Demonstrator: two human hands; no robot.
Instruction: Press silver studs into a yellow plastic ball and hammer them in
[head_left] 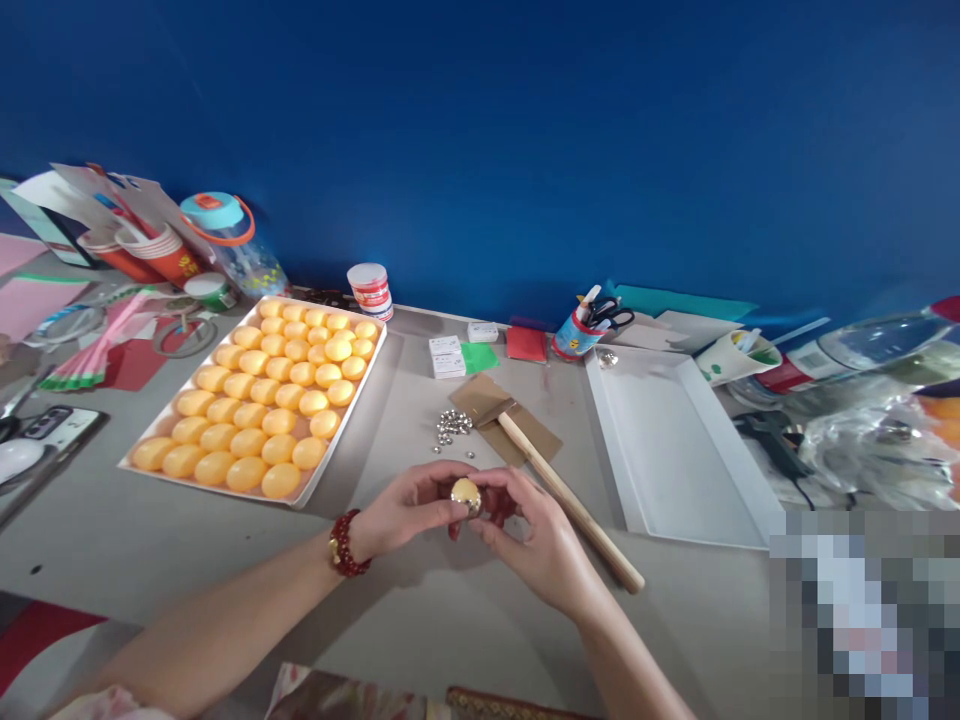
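Note:
Between the fingertips of both hands is a small ball [466, 495] with a yellow top and a shiny silver lower part. My left hand [420, 507], with a dark red bead bracelet [344, 545] at the wrist, pinches it from the left. Fingers of my right hand [529, 530] close on its right side; part of the ball is hidden by them. Just beyond the hands lies a pile of small shiny silver pieces [454, 424]. A hammer [570, 500] with a wooden handle rests to the right, its head on brown cardboard [517, 425].
At left stands a shallow box [322, 480] of orange-yellow balls in rows. A white tray [675, 450] lies at right. Small white boxes [448, 357], a red square [526, 344] and a pen cup [576, 335] sit near the blue wall. Bottles and plastic bags crowd the right.

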